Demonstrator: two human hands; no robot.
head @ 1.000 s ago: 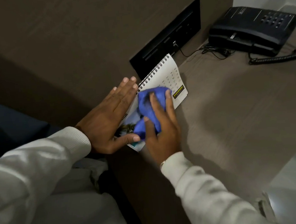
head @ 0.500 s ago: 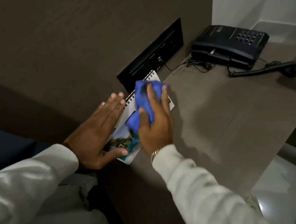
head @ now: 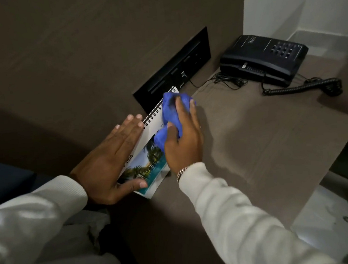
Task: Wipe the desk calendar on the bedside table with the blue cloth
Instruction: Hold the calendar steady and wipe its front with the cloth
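Right grip (head: 182, 143) presses blue cloth (head: 170, 113) onto calendar (head: 150, 155) (upper half).

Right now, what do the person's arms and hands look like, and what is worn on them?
Both arms are covered by long, loose sleeves in a pale off-white fabric. The left sleeve ends in a ribbed cuff at the wrist. At the edge of the right sleeve a metallic link bracelet shows. The left hand and right hand are bare, without gloves; the fingernails are short.

The desk calendar (head: 147, 155) bears "2026" beside its palm photo; nothing else reads.
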